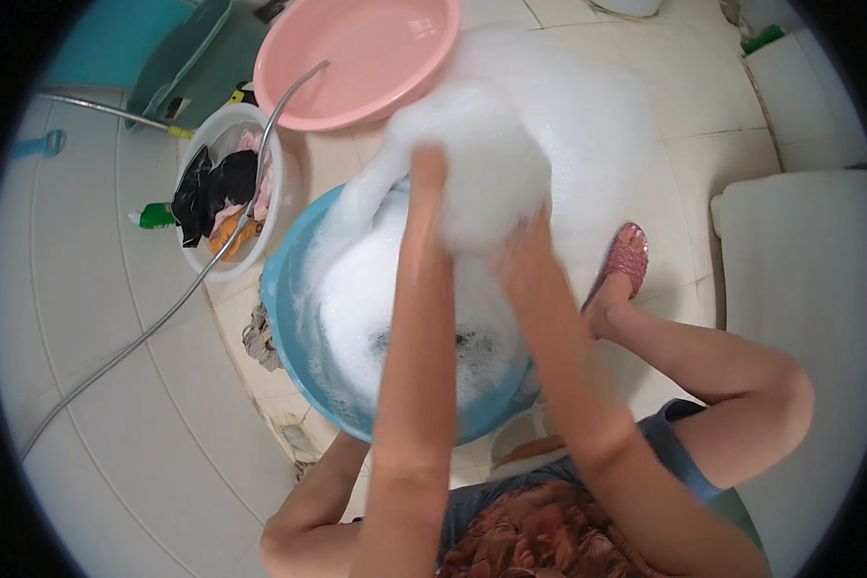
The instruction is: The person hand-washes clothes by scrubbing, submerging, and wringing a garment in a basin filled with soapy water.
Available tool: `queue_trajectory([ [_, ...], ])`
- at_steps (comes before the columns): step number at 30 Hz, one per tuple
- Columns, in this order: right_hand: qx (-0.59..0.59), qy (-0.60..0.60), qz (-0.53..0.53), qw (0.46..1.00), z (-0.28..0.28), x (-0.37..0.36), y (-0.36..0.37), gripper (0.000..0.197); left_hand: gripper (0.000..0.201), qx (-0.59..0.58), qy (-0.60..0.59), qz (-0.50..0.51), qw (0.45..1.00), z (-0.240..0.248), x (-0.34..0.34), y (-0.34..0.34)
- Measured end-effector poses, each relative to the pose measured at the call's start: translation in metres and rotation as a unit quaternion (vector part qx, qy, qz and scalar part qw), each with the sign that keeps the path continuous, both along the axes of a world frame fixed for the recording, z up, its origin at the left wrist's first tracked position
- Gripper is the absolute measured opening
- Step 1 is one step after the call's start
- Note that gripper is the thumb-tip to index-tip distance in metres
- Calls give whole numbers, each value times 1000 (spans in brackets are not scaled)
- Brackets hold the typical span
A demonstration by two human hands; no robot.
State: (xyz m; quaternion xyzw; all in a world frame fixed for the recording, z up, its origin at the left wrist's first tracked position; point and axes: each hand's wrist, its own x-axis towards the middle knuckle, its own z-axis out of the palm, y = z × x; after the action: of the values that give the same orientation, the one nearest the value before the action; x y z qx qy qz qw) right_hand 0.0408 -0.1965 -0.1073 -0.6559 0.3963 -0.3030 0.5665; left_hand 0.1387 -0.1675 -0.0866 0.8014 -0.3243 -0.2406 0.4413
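While white foam (pixel 492 183) bulges between the left hand (pixel 429 178) and right hand (pixel 527 246), I cannot tell either's grip.

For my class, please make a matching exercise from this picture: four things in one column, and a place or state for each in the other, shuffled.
Things
1. blue basin
2. white tub
3. pink basin
4. sandal

Places or states
A. at the picture's top edge
B. worn on a foot
C. beneath the forearms, with white foam inside
D. filled with heaped cloth

Pairs: 1-C, 2-D, 3-A, 4-B
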Motion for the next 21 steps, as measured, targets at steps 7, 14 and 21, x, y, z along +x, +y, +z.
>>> queue_trajectory([
  [7,-170,174,121,962,21,-41,-89,30,47,148,205,45,966,33,-60,-53],
  [14,13,52,96,994,25,-65,-43,30,31,-82,492,53,865,22,-79,-59],
  [21,-225,64,-24,972,8,-80,-33,32,19,-111,-308,44,944,-20,-73,-42],
])
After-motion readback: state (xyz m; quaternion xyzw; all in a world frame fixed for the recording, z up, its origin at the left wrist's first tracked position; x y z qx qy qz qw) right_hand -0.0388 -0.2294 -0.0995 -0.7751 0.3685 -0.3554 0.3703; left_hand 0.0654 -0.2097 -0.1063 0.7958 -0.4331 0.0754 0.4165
